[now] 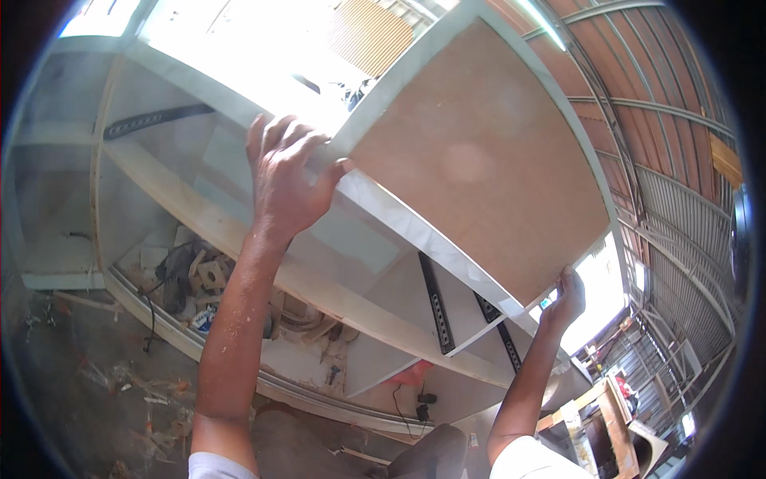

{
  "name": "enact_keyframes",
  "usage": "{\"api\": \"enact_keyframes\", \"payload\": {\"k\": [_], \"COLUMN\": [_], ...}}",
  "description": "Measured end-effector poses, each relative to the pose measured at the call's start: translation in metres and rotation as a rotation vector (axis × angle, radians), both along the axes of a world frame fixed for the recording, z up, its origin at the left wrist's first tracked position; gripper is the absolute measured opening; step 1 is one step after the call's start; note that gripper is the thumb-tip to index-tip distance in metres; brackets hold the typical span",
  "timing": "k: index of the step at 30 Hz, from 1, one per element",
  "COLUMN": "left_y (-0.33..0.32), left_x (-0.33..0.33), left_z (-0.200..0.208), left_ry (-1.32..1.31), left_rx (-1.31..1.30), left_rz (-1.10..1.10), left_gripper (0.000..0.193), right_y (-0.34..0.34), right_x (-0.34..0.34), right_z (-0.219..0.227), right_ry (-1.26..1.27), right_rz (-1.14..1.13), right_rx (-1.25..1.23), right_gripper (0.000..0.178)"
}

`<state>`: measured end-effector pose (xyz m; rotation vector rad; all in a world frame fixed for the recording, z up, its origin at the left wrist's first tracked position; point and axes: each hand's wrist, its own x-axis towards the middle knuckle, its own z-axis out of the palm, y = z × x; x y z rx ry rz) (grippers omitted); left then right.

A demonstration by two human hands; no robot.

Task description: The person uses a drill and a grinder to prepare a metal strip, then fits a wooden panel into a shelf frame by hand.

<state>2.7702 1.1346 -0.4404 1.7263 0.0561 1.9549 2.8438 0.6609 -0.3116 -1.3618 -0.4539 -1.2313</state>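
A large framed panel [479, 160], brown board with a pale grey-white border, lies tilted across the top of a long white cabinet [327, 239]. At its left near corner is my left hand [287, 172], fingers bent over the edge and thumb against the corner. My right hand [563, 302] grips the right near corner, its fingers partly hidden behind the edge. Below the panel, black drawer runners [435, 302] are fixed inside the cabinet; another runner [159, 120] sits in the left bay.
Wood offcuts and tools [209, 275] fill the cabinet's lower compartment. Debris [136, 391] litters the floor at left. A dark cable [407, 415] hangs near the front. A wooden frame [614, 415] stands at the lower right, below corrugated metal walls. Bright light washes out the far side.
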Motion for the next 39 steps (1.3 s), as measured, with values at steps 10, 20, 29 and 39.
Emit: {"api": "enact_keyframes", "payload": {"k": [10,20,29,39], "left_y": [-0.001,-0.005,0.028,0.021], "left_x": [0.001,0.000,0.005,0.035], "left_z": [0.002,0.008,0.063,0.217], "left_ry": [0.021,0.129,0.099,0.106], "left_rx": [0.087,0.165,-0.295,-0.304], "left_rz": [0.041,0.076,-0.289,-1.123], "left_gripper": [0.035,0.034,0.043,0.052], "right_y": [-0.003,0.003,0.003,-0.001], "right_x": [0.002,-0.006,0.003,0.000], "right_z": [-0.003,0.001,-0.004,-0.001], "right_ry": [0.033,0.050,0.068,0.031], "right_rz": [0.013,0.051,0.038,0.062], "right_rx": [0.012,0.130,0.061,0.024], "right_gripper": [0.024,0.021,0.020,0.016]}}
